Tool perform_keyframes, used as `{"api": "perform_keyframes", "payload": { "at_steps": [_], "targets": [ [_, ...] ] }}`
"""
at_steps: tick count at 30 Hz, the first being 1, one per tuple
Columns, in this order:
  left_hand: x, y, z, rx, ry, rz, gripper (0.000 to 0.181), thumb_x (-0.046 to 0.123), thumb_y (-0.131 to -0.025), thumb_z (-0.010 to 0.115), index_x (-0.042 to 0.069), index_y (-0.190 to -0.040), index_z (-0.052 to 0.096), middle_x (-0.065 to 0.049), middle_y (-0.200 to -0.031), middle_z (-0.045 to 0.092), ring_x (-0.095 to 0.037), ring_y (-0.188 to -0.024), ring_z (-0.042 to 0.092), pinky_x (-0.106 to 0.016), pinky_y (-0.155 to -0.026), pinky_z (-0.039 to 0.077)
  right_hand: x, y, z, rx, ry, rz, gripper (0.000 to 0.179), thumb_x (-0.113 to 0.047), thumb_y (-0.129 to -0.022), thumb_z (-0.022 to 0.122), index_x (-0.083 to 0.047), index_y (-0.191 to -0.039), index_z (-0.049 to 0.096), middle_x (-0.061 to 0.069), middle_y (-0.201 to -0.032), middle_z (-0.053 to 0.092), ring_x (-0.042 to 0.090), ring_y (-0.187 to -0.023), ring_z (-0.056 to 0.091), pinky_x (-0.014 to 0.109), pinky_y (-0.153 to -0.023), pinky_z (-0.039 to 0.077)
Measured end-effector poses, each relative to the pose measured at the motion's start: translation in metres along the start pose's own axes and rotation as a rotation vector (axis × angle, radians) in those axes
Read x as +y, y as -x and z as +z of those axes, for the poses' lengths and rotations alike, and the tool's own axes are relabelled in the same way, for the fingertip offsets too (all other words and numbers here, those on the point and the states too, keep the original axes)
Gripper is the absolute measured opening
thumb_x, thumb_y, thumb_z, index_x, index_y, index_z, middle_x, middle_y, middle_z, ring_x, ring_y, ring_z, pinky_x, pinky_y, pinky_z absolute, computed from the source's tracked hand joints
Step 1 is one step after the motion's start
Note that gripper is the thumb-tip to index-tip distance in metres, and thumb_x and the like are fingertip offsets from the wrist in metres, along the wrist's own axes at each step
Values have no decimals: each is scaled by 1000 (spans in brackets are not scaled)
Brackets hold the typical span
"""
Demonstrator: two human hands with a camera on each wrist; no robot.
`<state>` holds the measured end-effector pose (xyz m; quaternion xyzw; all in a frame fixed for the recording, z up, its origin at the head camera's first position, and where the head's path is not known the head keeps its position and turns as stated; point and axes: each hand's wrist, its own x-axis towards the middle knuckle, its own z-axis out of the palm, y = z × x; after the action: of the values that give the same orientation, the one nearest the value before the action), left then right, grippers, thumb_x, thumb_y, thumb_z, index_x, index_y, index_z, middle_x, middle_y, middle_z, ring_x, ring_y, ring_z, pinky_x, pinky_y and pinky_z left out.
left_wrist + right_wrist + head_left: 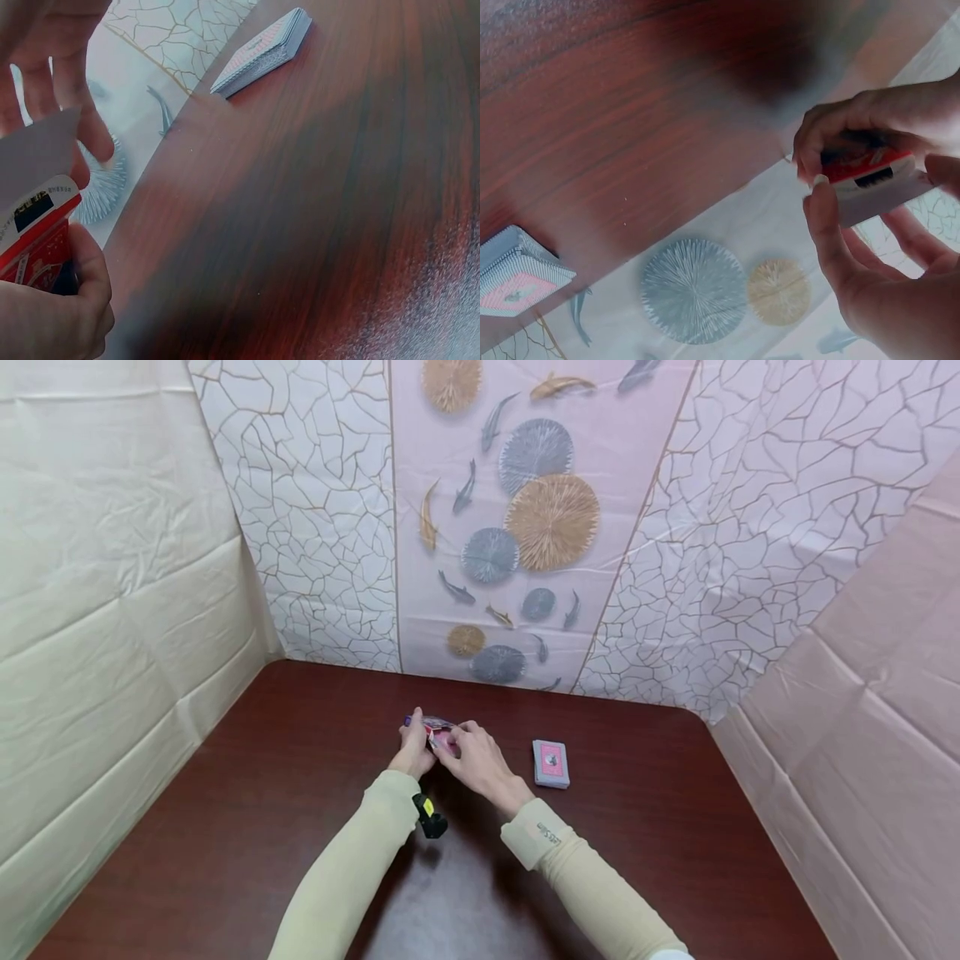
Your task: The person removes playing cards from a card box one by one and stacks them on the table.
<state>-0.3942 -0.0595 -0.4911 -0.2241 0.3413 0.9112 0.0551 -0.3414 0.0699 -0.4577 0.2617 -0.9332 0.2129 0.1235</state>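
Observation:
My left hand (415,750) grips a small red and dark blue playing-card box (41,251) above the table. In the right wrist view, the box (862,165) shows a white edge with a black mark, and a pale flap (881,201) stands out from it. My right hand (480,763) is at the flap end, with thumb and fingers bent around the flap's two sides. In the head view the hands partly cover the box, and a pink patch shows between them. What is inside the box is hidden.
A stack of playing cards (551,763) with pink and white backs lies on the table to the right of my hands. The dark red-brown wooden table (300,827) meets a patterned cloth backdrop (495,610) behind, with pale cloth walls (97,610) at both sides.

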Motion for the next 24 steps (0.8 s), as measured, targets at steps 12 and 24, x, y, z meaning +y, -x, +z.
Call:
{"api": "perform_keyframes", "payload": {
  "at_steps": [12, 24],
  "targets": [
    [7, 2, -11, 57, -39, -11, 76, 44, -103, 31, 29, -149, -28, -18, -158, 13, -29, -141, 31, -46, -116, 31, 11, 6, -13, -170, 33, 32, 38, -23, -79, 68, -6, -111, 60, 8, -93, 61, 20, -79, 54, 33, -68, 48],
    [15, 9, -9, 38, -8, -17, 74, 43, -104, 31, 30, -149, -26, -24, -153, 25, -33, -135, 41, -48, -112, 37, 38, 9, -23, -17, 99, 189, 42, -37, -84, 69, -5, -110, 58, 15, -99, 57, 32, -97, 53, 44, -72, 50]
  ]
}}
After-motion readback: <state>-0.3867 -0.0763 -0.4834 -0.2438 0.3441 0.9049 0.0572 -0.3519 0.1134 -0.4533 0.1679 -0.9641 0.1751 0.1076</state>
